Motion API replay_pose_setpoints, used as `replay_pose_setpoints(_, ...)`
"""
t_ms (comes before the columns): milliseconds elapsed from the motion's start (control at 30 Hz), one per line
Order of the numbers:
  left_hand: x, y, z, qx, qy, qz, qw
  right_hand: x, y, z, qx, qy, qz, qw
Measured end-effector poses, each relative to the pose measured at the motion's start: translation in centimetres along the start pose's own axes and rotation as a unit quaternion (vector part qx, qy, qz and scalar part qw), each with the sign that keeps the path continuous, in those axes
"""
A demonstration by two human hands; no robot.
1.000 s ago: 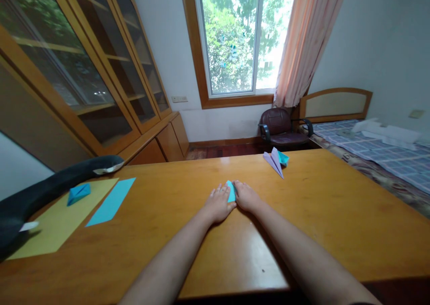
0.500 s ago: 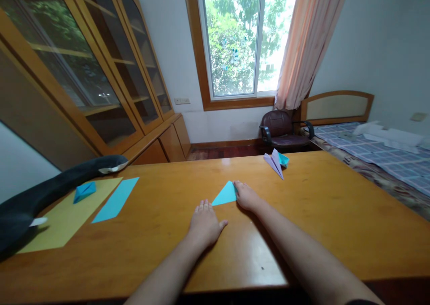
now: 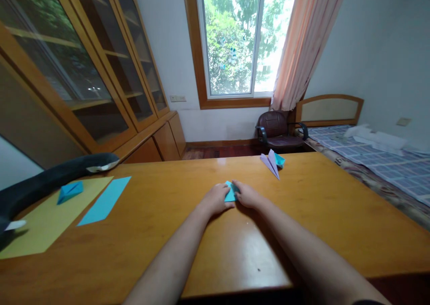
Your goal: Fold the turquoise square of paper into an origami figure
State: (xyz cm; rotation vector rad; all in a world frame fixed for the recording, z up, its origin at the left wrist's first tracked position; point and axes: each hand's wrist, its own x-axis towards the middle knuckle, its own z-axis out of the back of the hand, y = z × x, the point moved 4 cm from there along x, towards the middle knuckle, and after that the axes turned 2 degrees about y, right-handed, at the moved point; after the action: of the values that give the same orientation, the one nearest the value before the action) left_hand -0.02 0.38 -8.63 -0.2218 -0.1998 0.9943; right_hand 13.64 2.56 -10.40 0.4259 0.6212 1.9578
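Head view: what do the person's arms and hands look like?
The left hand and right hand are ungloved, and the left forearm and right forearm are bare, without visible cables or markings. A dark edge shows at the near end of the right forearm, perhaps a sleeve or band.

Mid-frame, the left fingers (image 3: 221, 188) and right fingers (image 3: 238, 185) hide the cyan paper's (image 3: 230, 196) full outline. Upper right of them, a purple paper plane (image 3: 271, 164) partly covers a teal folded piece (image 3: 280, 161). The frame's left edge crops a dark object (image 3: 53, 174).
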Motion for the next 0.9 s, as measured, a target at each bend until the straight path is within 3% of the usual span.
replay_pose_setpoints(167,-0.1,0.9,-0.9,-0.017,-0.032,-0.014,0.999,-0.9,-1.3,1.9,0.077,-0.017,0.042,0.996)
replay_pose_setpoints(300,-0.3,1.2,-0.8,-0.029,-0.045,-0.023,0.998,-1.0,-3.3,3.7,0.185,-0.052,-0.026,0.981)
replay_pose_setpoints(367,-0.4,1.2,-0.6,-0.036,-0.045,-0.028,0.998,-1.0,-4.2,4.0,0.279,-0.046,-0.061,0.957)
replay_pose_setpoints(467,-0.5,1.0,-0.3,-0.044,-0.041,-0.044,0.997,-1.0,-5.2,4.0,0.438,-0.043,-0.104,0.892)
replay_pose_setpoints(533,-0.5,1.0,-0.1,-0.037,-0.045,-0.048,0.997,-1.0,-5.7,3.9,0.505,-0.050,-0.120,0.853)
replay_pose_setpoints(600,-0.5,1.1,0.0,-0.021,-0.058,-0.041,0.997,-1.0,-6.0,3.6,0.536,-0.055,-0.126,0.833)
replay_pose_setpoints(733,-0.6,1.4,0.3,-0.016,-0.100,-0.012,0.995,-0.6,-5.9,3.1,0.528,-0.043,-0.096,0.842)
replay_pose_setpoints(900,-0.7,1.5,0.5,-0.061,-0.132,-0.008,0.989,0.3,-4.7,2.5,0.416,0.005,-0.049,0.908)
